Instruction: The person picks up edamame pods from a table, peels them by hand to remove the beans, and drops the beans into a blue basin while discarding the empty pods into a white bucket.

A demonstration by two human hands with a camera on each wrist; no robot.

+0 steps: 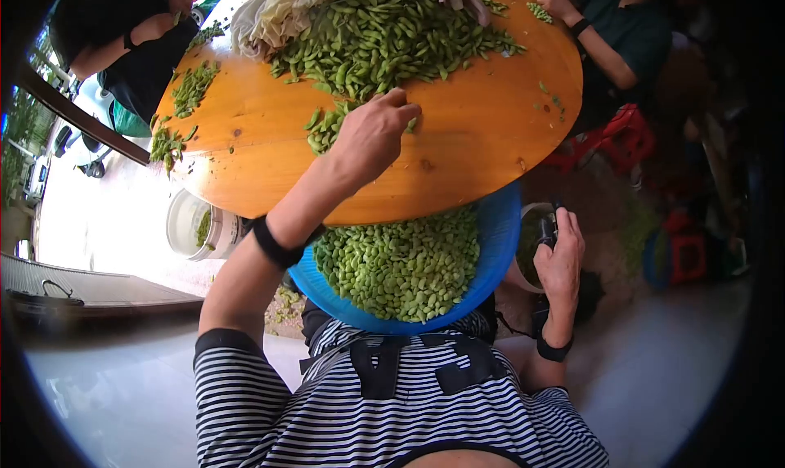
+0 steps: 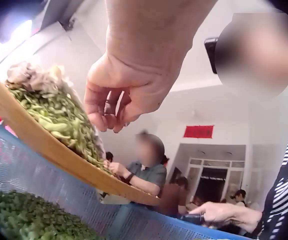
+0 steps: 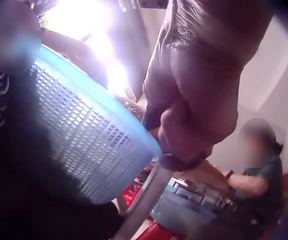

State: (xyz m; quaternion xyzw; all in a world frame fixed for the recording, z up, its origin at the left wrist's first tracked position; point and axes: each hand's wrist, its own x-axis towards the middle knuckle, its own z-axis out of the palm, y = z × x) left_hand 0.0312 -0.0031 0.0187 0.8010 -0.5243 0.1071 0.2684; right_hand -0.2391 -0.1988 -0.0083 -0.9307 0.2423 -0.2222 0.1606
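My left hand [image 1: 372,137] reaches over the wooden table beside a small cluster of green soybean pods [image 1: 325,129]. Its fingers are loosely curled, and in the left wrist view nothing shows between the fingertips [image 2: 115,122]. A large heap of pods [image 1: 384,39] lies just beyond it. Shelled green beans [image 1: 396,264] fill a blue plastic basket [image 1: 500,231] on the lap, under the table edge. To the right of the basket, my right hand [image 1: 560,259] grips a black handle-like object [image 1: 548,231]; most of it is hidden by the fingers.
A pale cloth [image 1: 278,18] lies along the heap on the round table [image 1: 482,141]. Smaller pod piles [image 1: 192,88] lie at its left edge. Two other people sit across it. White buckets [image 1: 184,231] stand low on both sides, and a red stool [image 1: 625,137] is at right.
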